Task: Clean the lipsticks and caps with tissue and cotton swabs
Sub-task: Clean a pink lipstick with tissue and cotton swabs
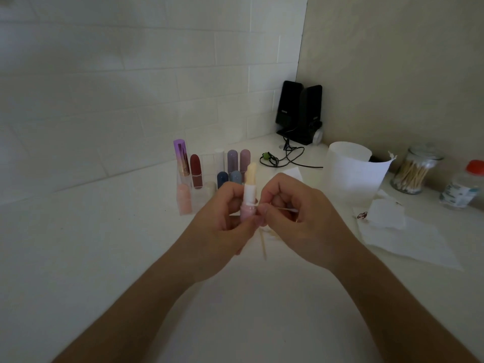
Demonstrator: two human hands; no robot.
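Lipstick [250, 191] upright at centre frame above the white bench [117, 258], pale yellow stick showing above a white inner tube and pink base. Left hand [225, 221] curled round that base, grip clamped on it. Right hand [296, 213] just beside, grip pinched on a cotton swab [281, 209] lying level, one end against the seam between white tube and pink base, the other white tip poking out to the right past the knuckles. Both forearms bare, reaching in from the bottom edge. Below the hands, flat on the bench, a second swab [264, 247], partly hidden. Behind the hands, a clear holder [199, 200] with capped lipsticks [196, 171] standing in its compartments: purple-topped, dark red, pink, white, navy, blue, mauve. To the right, a white tub [348, 169] and a spread tissue sheet [408, 244] with a smaller folded piece [387, 213] on it, a dark red smear just left of that piece. Farther right, a glass jar [412, 174] packed with swabs and a small bottle [463, 187] with a red cap. In the corner by the tiled wall, two black speakers [298, 111], cable [288, 157] coiled on the bench in front.
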